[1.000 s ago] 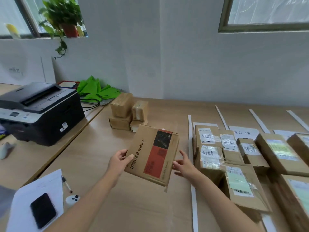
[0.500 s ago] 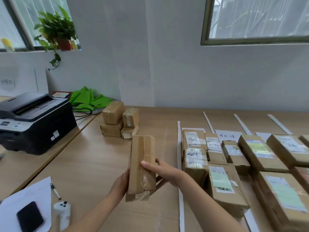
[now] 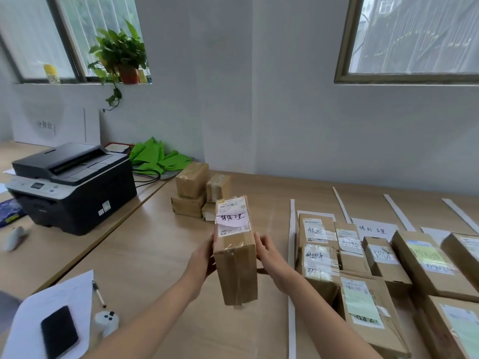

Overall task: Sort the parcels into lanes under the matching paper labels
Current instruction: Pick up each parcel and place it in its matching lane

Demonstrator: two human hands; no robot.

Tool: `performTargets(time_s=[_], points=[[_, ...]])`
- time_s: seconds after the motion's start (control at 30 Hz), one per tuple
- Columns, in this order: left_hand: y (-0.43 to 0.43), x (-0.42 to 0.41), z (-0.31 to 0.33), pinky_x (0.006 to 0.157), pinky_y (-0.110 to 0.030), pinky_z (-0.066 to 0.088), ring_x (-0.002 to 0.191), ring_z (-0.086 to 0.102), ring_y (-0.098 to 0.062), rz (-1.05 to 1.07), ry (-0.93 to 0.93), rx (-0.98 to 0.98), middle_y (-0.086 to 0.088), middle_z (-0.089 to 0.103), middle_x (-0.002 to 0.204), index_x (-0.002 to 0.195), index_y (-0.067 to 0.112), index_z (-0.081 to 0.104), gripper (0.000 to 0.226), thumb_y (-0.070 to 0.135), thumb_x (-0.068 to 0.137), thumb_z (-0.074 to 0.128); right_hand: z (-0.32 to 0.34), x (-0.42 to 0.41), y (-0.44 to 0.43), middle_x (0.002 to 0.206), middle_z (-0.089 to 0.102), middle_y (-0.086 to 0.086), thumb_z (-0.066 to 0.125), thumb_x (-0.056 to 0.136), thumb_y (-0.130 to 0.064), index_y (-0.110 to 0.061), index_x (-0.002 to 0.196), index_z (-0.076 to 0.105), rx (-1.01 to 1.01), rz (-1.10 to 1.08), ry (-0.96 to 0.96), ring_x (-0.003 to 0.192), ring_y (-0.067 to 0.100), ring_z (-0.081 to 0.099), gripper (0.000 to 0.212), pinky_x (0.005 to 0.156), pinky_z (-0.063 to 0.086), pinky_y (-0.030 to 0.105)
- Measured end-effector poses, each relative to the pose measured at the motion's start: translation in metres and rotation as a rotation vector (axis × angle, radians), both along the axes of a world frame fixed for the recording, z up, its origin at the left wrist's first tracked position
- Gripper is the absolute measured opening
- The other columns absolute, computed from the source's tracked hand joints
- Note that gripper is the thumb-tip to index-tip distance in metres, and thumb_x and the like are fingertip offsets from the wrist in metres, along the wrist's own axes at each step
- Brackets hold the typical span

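I hold a brown cardboard parcel (image 3: 234, 248) above the table between both hands, its top face turned to me with a shipping sticker and a handwritten white note. My left hand (image 3: 201, 260) grips its left side and my right hand (image 3: 269, 257) grips its right side. To the right, white tape strips (image 3: 292, 229) mark lanes on the table. A handwritten paper label (image 3: 373, 229) lies at the head of the second lane. Several labelled parcels (image 3: 318, 244) lie in the lanes.
A small stack of unsorted parcels (image 3: 193, 189) sits behind the held one. A black printer (image 3: 72, 185) stands at the left, with green bags (image 3: 155, 156) behind it. A phone (image 3: 59, 331) on paper, a pen (image 3: 99, 294) and a small white device (image 3: 106, 321) lie near the front left.
I turned the parcel over: first its printed red-and-black face showed, then its narrow edge, now the face with the sticker and handwritten note. The camera tilted up slightly.
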State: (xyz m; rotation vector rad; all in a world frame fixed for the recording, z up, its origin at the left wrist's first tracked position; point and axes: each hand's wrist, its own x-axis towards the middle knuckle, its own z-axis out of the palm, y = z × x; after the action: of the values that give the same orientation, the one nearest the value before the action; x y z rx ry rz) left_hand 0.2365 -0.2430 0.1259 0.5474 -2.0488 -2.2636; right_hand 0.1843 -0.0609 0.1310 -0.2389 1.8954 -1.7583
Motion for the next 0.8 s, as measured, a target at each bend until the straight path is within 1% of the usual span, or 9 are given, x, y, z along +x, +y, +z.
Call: performTargets(time_s=[0.13,0.2,0.3,0.37,0.43,0.5,0.57,0.63,0.8], points=[[0.001,0.001,-0.002,0.088,-0.033,0.053,0.113,0.066,-0.015,-0.044,0.043,-0.004,0.004,0.072,0.119,0.126,0.032,0.066,0.05,0.061,0.099,0.035,-0.018,-0.004,-0.005,0.131,0.061,-0.002,0.057,0.078,-0.073,-0.033,0.124,0.051,-0.079,-0.061,0.036,0.12,0.016,0.059,0.061,0.103,0.049,0.049],[-0.004,0.003,-0.003,0.088,-0.033,0.052,0.112,0.067,-0.014,-0.053,0.035,-0.004,0.003,0.071,0.12,0.127,0.03,0.064,0.051,0.062,0.098,0.037,-0.027,-0.004,-0.002,0.135,0.058,-0.004,0.065,0.071,-0.076,-0.036,0.127,0.053,-0.109,-0.041,0.022,0.124,0.016,0.057,0.069,0.103,0.05,0.052],[-0.009,0.002,-0.005,0.098,-0.039,0.05,0.114,0.066,-0.016,-0.093,0.031,-0.001,0.001,0.071,0.122,0.129,0.025,0.062,0.063,0.072,0.09,0.045,-0.033,-0.004,0.002,0.136,0.059,-0.005,0.073,0.067,-0.076,-0.038,0.132,0.052,-0.141,-0.011,-0.025,0.126,0.017,0.057,0.079,0.1,0.052,0.054],[-0.009,0.002,-0.007,0.104,-0.043,0.049,0.114,0.066,-0.017,-0.063,0.034,0.02,0.001,0.071,0.117,0.123,0.019,0.06,0.067,0.072,0.082,0.058,-0.031,-0.002,0.002,0.133,0.063,-0.005,0.064,0.081,-0.07,-0.039,0.134,0.05,-0.141,-0.012,-0.045,0.125,0.019,0.059,0.063,0.1,0.052,0.055],[-0.005,0.001,-0.01,0.104,-0.04,0.049,0.109,0.067,-0.016,0.008,0.045,0.049,0.0,0.071,0.107,0.107,0.014,0.055,0.058,0.063,0.079,0.066,-0.027,-0.001,0.001,0.128,0.065,-0.004,0.049,0.091,-0.067,-0.041,0.131,0.049,-0.148,-0.015,-0.059,0.119,0.02,0.063,0.048,0.1,0.052,0.055],[0.001,0.001,-0.012,0.105,-0.04,0.047,0.112,0.065,-0.013,0.009,0.056,0.06,-0.001,0.07,0.115,0.113,0.015,0.054,0.055,0.059,0.083,0.067,-0.022,0.001,0.002,0.129,0.065,-0.005,0.041,0.085,-0.078,-0.043,0.13,0.05,-0.143,0.004,-0.054,0.119,0.02,0.063,0.058,0.1,0.053,0.05],[0.006,0.002,-0.01,0.106,-0.039,0.047,0.117,0.063,-0.01,-0.029,0.085,0.045,0.001,0.067,0.125,0.125,0.022,0.054,0.05,0.056,0.089,0.061,-0.02,0.003,0.002,0.132,0.064,-0.006,0.038,0.072,-0.09,-0.045,0.134,0.049,-0.135,0.015,-0.05,0.121,0.018,0.062,0.077,0.099,0.054,0.044],[0.011,0.001,-0.008,0.107,-0.039,0.047,0.119,0.061,-0.009,-0.04,0.106,0.029,0.004,0.065,0.128,0.13,0.027,0.052,0.049,0.057,0.092,0.055,-0.021,0.005,0.002,0.134,0.063,-0.006,0.037,0.067,-0.094,-0.044,0.138,0.047,-0.132,0.007,-0.058,0.122,0.016,0.061,0.088,0.098,0.053,0.038],[0.027,0.001,-0.002,0.108,-0.042,0.045,0.123,0.059,-0.008,-0.132,0.163,-0.007,0.008,0.063,0.132,0.135,0.034,0.052,0.063,0.074,0.086,0.049,-0.012,0.019,0.011,0.132,0.066,-0.006,0.015,0.095,-0.074,-0.045,0.137,0.053,-0.141,-0.083,-0.084,0.126,0.018,0.058,0.063,0.113,0.042,0.046]])
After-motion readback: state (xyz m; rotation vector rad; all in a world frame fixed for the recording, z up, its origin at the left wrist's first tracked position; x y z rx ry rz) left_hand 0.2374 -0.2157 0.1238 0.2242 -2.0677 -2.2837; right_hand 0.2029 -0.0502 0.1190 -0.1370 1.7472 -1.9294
